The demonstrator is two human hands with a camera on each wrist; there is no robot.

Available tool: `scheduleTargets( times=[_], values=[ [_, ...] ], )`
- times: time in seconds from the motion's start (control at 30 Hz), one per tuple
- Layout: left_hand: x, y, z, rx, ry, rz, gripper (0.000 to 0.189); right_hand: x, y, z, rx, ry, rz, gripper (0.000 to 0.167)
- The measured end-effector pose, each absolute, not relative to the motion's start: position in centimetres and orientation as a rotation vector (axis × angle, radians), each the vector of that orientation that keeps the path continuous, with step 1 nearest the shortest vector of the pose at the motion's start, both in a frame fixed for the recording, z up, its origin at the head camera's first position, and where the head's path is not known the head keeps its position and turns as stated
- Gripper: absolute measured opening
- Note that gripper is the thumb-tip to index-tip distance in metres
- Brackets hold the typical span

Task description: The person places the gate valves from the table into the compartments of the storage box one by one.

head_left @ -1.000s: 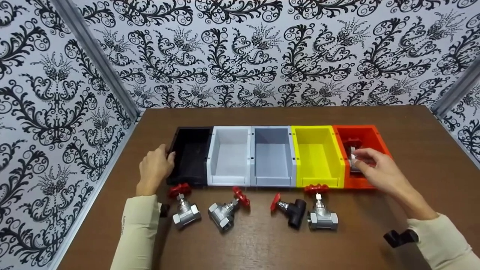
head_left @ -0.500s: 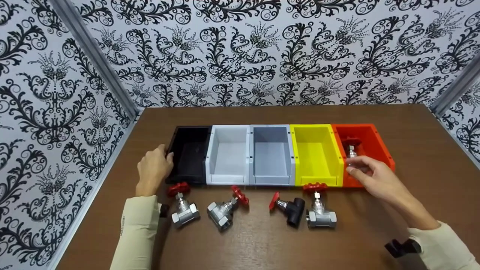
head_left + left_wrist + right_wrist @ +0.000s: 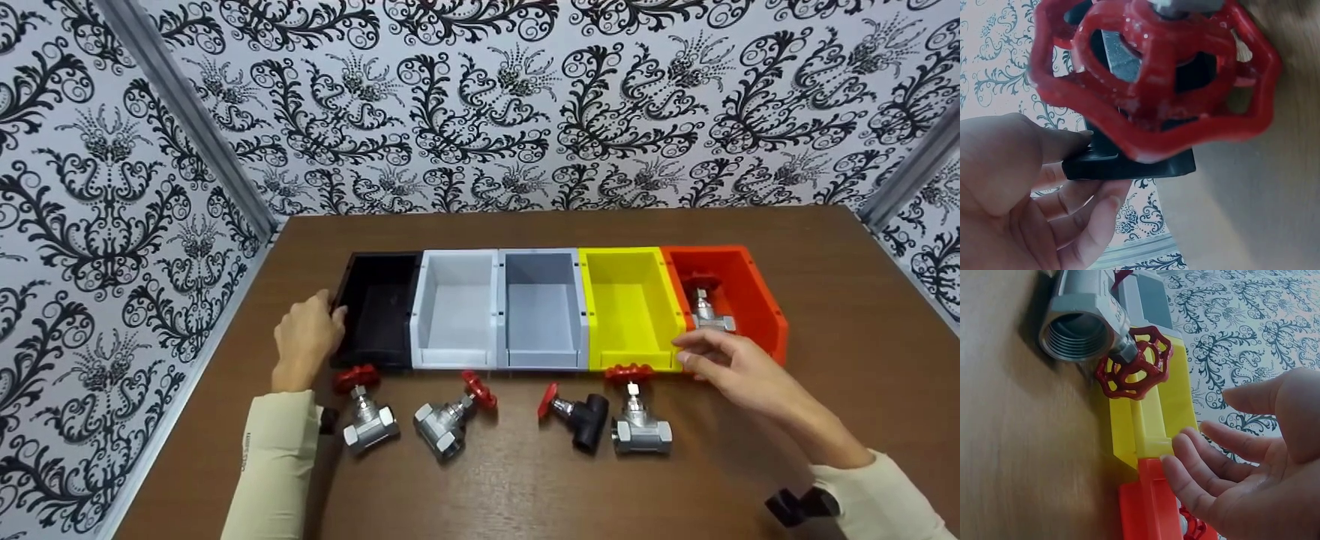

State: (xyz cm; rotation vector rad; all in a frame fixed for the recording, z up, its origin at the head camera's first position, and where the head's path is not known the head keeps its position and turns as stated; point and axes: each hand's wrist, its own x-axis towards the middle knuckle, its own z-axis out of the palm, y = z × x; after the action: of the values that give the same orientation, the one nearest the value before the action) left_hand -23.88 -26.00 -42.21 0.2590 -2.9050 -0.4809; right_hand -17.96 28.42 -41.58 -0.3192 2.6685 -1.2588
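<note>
At the left end of the row, my left hand (image 3: 309,337) holds the side wall of the black bin (image 3: 1129,169), thumb on one side and fingers on the other. A silver valve (image 3: 370,427) with a red handwheel (image 3: 1145,90) lies just in front of it. My right hand (image 3: 739,375), holding nothing, hovers over the front of the red bin (image 3: 772,330), its fingers (image 3: 1185,481) loosely bent. Inside that bin sits a silver valve (image 3: 703,307). Another silver valve (image 3: 642,431) lies left of my right hand, its red handwheel (image 3: 1135,365) by the yellow bin (image 3: 637,360).
White (image 3: 455,358) and grey (image 3: 544,361) bins stand between the black and yellow ones. On the brown table (image 3: 495,495) in front lie another silver valve (image 3: 444,427) and a black-bodied valve (image 3: 589,424) with a red handwheel. Patterned walls (image 3: 510,112) stand behind and at the sides.
My right hand has let go of the valve in the red bin and drawn back toward the front left, out of the bin. My left hand stays in place.
</note>
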Motion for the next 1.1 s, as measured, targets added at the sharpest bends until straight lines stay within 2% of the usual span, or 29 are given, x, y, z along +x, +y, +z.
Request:
scheduleTargets(
  times=[1.1],
  values=[
    [-24.1,-25.9,-42.4,0.210,-2.844,-0.453,0.025,-18.3,27.4,-43.3,-0.353,2.263,-1.402,0.045]
  ],
)
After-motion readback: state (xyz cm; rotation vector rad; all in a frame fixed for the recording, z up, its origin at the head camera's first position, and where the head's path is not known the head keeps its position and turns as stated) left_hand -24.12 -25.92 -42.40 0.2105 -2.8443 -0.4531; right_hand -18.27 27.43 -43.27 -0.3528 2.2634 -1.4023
